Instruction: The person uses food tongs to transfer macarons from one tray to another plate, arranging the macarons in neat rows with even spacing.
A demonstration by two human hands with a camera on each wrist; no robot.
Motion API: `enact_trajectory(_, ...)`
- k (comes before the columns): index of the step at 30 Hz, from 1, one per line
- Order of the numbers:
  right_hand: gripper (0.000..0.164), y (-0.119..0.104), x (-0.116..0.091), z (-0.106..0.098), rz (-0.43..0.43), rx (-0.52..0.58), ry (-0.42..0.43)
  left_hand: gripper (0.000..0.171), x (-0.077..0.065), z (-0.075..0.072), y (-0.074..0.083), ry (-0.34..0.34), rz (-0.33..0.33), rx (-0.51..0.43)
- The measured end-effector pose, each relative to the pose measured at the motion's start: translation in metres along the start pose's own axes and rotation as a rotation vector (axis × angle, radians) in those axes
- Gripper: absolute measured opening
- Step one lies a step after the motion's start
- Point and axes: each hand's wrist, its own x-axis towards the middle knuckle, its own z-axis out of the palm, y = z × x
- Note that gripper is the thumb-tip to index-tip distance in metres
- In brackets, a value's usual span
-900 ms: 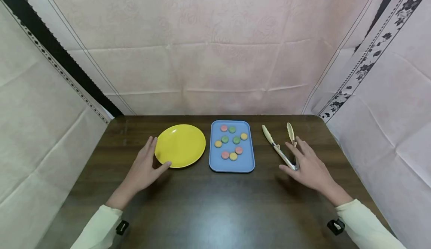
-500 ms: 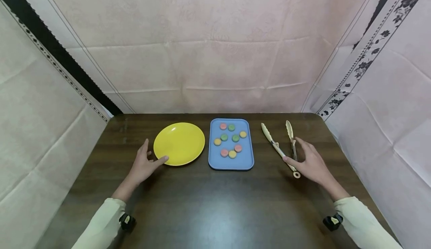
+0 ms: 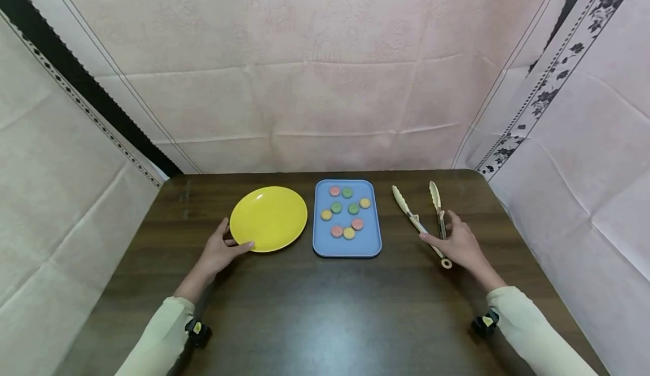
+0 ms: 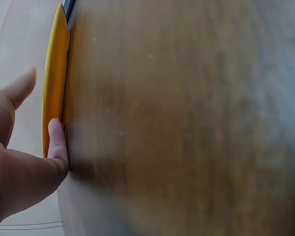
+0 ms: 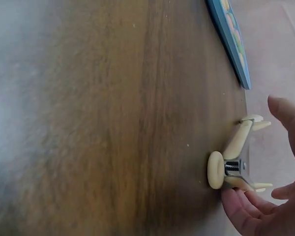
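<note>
My left hand (image 3: 217,256) is at the near left rim of a yellow plate (image 3: 269,218). In the left wrist view, a finger touches the underside edge of the plate (image 4: 53,83), while the thumb stands apart from it. Cream-tipped metal tongs (image 3: 417,224) lie spread on the table to the right. My right hand (image 3: 461,245) is spread over them, its thumb above one arm and its fingers beside the other. In the right wrist view, those fingers are low beside the tongs (image 5: 238,140) near the ring end, and the thumb is raised clear.
Between the plate and tongs sits a blue tray (image 3: 350,249) with several small round pink, green and yellow pieces. The dark wooden table (image 3: 325,308) ends at a pale cloth backdrop (image 3: 325,99), with cloth hanging at both sides.
My right hand has lowered round the tongs, its fingers shifting to their right side. The left hand has moved slightly right, bringing its fingers in to the plate's rim. Plate, tray and tongs stay put.
</note>
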Motion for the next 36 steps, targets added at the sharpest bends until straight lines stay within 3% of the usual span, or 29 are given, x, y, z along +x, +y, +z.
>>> enact_trajectory(11,0.117,0.001,0.009,0.017,0.049,-0.103,0.004,0.117,-0.004,0.003,-0.001,0.004,-0.001,-0.005)
enact_trajectory(18,0.079,0.001,0.012,0.02,0.073,-0.125,0.024,0.117,-0.003,0.003,-0.001,0.011,0.006,-0.012)
enact_trajectory(24,0.081,0.002,0.012,0.017,0.008,-0.102,0.059,0.116,-0.002,0.002,-0.002,0.019,0.014,-0.011)
enact_trajectory(31,0.066,0.008,0.014,0.01,-0.075,-0.114,0.128,0.116,-0.002,0.002,-0.002,0.018,0.017,-0.001)
enact_trajectory(36,0.076,0.015,0.013,0.004,-0.104,-0.131,0.15,0.116,-0.003,0.003,-0.002,0.014,0.017,-0.002)
